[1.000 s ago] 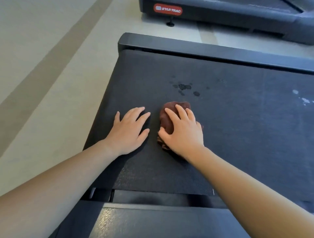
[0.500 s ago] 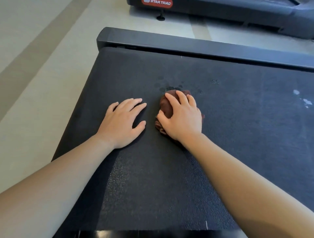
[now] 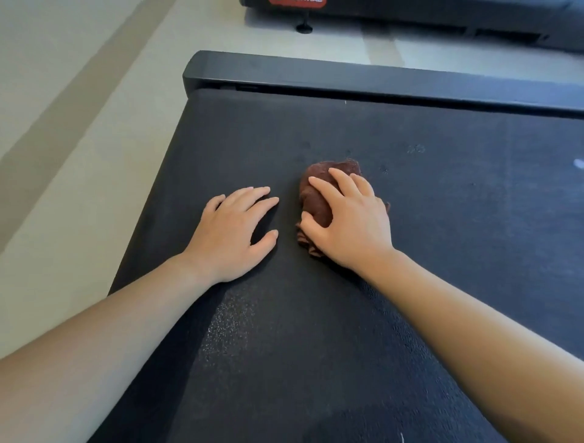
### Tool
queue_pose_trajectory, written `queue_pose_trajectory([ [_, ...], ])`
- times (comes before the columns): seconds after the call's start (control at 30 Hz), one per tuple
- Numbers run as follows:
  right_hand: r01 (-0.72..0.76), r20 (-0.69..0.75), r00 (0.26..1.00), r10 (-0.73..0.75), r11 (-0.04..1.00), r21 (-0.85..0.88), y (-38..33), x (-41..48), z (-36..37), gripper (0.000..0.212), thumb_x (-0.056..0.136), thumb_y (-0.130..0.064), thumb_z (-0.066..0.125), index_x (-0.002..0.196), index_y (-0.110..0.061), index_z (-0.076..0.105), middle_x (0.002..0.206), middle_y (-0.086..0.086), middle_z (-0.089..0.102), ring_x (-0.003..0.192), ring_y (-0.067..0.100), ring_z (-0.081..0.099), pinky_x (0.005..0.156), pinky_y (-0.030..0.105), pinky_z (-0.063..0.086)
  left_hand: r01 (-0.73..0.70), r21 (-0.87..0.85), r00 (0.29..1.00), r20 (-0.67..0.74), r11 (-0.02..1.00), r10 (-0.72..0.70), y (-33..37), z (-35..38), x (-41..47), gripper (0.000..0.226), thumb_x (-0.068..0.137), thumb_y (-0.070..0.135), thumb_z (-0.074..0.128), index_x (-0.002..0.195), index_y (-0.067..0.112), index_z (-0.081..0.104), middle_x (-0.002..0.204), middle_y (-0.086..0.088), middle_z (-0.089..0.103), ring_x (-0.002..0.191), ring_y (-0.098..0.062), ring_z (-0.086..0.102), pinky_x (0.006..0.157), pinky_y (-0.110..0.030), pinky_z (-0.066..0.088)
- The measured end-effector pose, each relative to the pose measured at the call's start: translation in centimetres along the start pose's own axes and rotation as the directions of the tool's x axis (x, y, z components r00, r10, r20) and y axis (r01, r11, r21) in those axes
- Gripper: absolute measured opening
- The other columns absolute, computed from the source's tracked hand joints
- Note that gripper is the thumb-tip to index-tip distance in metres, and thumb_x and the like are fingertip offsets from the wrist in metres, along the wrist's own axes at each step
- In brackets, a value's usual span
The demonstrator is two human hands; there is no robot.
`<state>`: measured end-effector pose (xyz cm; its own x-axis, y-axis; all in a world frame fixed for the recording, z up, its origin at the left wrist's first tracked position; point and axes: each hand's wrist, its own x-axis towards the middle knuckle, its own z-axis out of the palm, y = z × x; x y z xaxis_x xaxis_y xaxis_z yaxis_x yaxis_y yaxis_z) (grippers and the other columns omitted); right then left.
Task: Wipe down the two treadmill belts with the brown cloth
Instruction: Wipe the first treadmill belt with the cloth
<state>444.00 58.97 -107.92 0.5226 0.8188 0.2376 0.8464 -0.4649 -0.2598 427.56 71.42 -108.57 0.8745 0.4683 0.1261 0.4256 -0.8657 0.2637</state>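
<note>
Nearest the camera, two bare forearms are seen reaching away over a dark treadmill belt [image 3: 316, 363], whose textured surface fills most of the view. A glossy, speckled patch [image 3: 227, 332] is seen on the belt between the forearms.

Farther on, the left hand [image 3: 232, 232] is laid flat on the belt, palm down. Its fingers are straight and slightly spread, its thumb is held out to the right, and nothing is held in it.

Just to its right, parted from it by a narrow strip of belt, the right hand [image 3: 347, 221] is set on the brown cloth [image 3: 317, 205]. The cloth is bunched into a lump and lies on the belt. The fingers are curled over its top and the thumb is pressed into its near left side, so that it is gripped. Parts of the cloth are left showing beyond the fingertips and near the thumb.

A few faint dark spots [image 3: 416, 148] are seen on the belt to the far right of the cloth, and a pale fleck [image 3: 579, 163] at the right edge of the view.

The far end of the belt is bounded by a black frame bar [image 3: 347, 79]. Pale floor [image 3: 79, 158] with a darker stripe is seen to the left and beyond. Farthest off, the base of a second treadmill [image 3: 442, 19] is seen, with a red label [image 3: 297, 2] cut off at the top and a small black foot [image 3: 304, 29] resting on the floor.
</note>
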Motion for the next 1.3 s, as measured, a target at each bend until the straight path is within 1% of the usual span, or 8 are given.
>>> queue_pose_trajectory([
  [0.1,-0.021,-0.007,1.0,0.021,1.0,0.008,0.4,1.9,0.3,0.06,0.081,-0.061,0.041,0.136,-0.035,0.045,0.147,-0.002,0.039,0.135,0.028,0.029,0.099,0.05,0.038,0.033,-0.034,0.999,-0.001,0.999,-0.033,-0.2,0.0,1.2,0.052,0.09,0.045,0.044,0.14,0.029,0.04,0.149,0.009,0.032,0.139,-0.01,0.024,0.111,-0.042,0.019],
  [0.23,-0.065,-0.031,0.997,0.065,0.998,-0.012,0.8,5.3,1.5,0.061,0.082,-0.061,0.041,0.137,-0.035,0.043,0.147,-0.002,0.039,0.135,0.03,0.028,0.101,0.051,0.037,0.063,0.012,0.998,0.008,0.998,-0.063,-1.2,0.0,4.6,0.055,0.092,0.044,0.042,0.143,0.026,0.034,0.151,0.005,0.028,0.14,-0.013,0.021,0.111,-0.041,0.018],
  [0.33,-0.084,-0.04,0.996,0.084,0.996,-0.01,0.9,7.9,2.4,0.061,0.083,-0.061,0.041,0.137,-0.034,0.043,0.147,-0.001,0.038,0.135,0.03,0.028,0.102,0.051,0.036,0.067,0.039,0.998,-0.016,0.997,-0.067,-1.7,0.4,6.0,0.055,0.09,0.047,0.04,0.142,0.029,0.035,0.15,0.007,0.03,0.139,-0.011,0.021,0.111,-0.041,0.019],
  [0.7,-0.022,0.033,0.999,0.021,1.0,0.017,0.5,16.3,3.7,0.06,0.085,-0.059,0.044,0.139,-0.035,0.041,0.149,0.001,0.036,0.137,0.03,0.026,0.104,0.05,0.033,0.099,0.007,0.995,-0.013,0.995,-0.099,-1.6,0.3,6.0,0.057,0.084,0.053,0.035,0.138,0.035,0.037,0.147,0.012,0.03,0.137,-0.007,0.021,0.11,-0.04,0.018],
  [0.87,0.005,0.041,0.999,-0.007,0.999,0.044,0.4,15.5,3.2,0.059,0.086,-0.058,0.046,0.139,-0.033,0.042,0.15,0.002,0.036,0.137,0.029,0.027,0.103,0.048,0.034,0.109,0.007,0.994,0.004,0.994,-0.109,-1.7,0.2,6.0,0.057,0.084,0.054,0.036,0.138,0.036,0.035,0.148,0.012,0.029,0.138,-0.006,0.02,0.111,-0.041,0.018],
  [1.03,0.058,0.004,0.998,-0.058,0.994,0.09,0.4,12.0,2.2,0.057,0.082,-0.053,0.054,0.133,-0.028,0.053,0.145,0.004,0.044,0.134,0.03,0.033,0.103,0.047,0.036,0.086,0.041,0.996,0.032,0.995,-0.087,-1.5,-0.1,6.0,0.059,0.086,0.052,0.033,0.141,0.032,0.034,0.15,0.009,0.027,0.14,-0.01,0.018,0.112,-0.041,0.016],
  [1.17,0.058,0.001,0.998,-0.058,0.995,0.082,0.7,11.4,2.2,0.06,0.08,-0.057,0.05,0.133,-0.03,0.053,0.144,0.004,0.046,0.134,0.03,0.034,0.103,0.048,0.036,0.016,0.045,0.996,0.088,0.999,-0.02,-2.9,-0.7,6.7,0.06,0.088,0.054,0.031,0.143,0.031,0.032,0.151,0.007,0.026,0.139,-0.012,0.019,0.11,-0.04,0.017],
  [1.3,0.032,-0.002,0.999,-0.032,0.998,0.052,0.1,13.9,3.0,0.061,0.079,-0.059,0.044,0.133,-0.033,0.051,0.145,0.001,0.045,0.134,0.029,0.033,0.102,0.049,0.038,-0.018,0.068,0.995,0.102,0.997,0.011,-6.3,-1.7,9.0,0.055,0.092,0.047,0.038,0.143,0.027,0.033,0.15,0.006,0.029,0.138,-0.015,0.024,0.109,-0.041,0.022],
])
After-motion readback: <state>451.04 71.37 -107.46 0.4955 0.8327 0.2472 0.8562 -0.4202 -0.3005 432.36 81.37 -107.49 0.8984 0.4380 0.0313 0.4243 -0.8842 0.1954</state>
